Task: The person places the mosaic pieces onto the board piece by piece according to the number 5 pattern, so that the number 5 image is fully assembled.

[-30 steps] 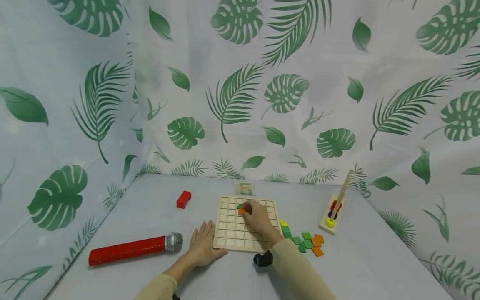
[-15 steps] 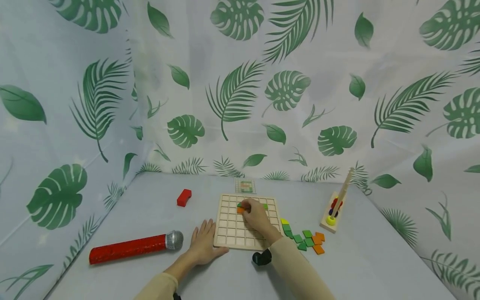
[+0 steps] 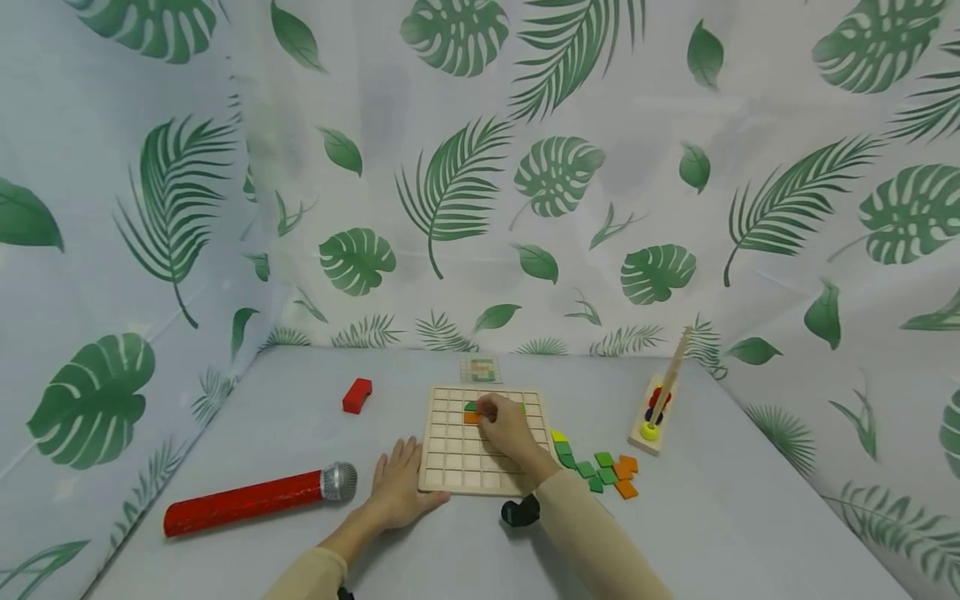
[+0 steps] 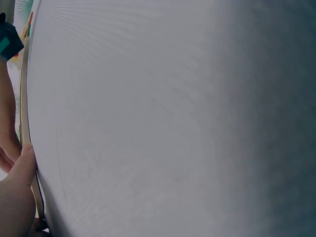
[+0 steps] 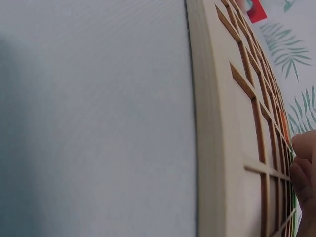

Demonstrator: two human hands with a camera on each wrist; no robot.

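A pale wooden grid board (image 3: 450, 477) lies on the table. My left hand (image 3: 397, 493) rests spread at its left side, the thumb along the front edge; in the left wrist view, the thumb (image 4: 23, 170) touches the board's side. Over the far part of the grid, my right hand (image 3: 513, 429) has its fingers curled at the right end of an orange tile (image 3: 471, 418), which lies in the grid. A green tile (image 3: 470, 407) lies just behind it, another green tile (image 3: 522, 409) right of the hand. In the right wrist view, the fingertips partly hide the cells.
Loose green tiles (image 3: 605, 459), orange tiles (image 3: 626, 488) and a yellow tile (image 3: 558, 436) lie right of the board. A pattern card (image 3: 480, 369) lies behind it. Around stand a red microphone (image 3: 247, 502), a red block (image 3: 357, 396) and a wooden bead stand (image 3: 647, 429).
The orange tile, tilted in the right fingers a second ago, now lies flat in the grid with the fingers still at it. The left hand stays put; the head view has shifted slightly.
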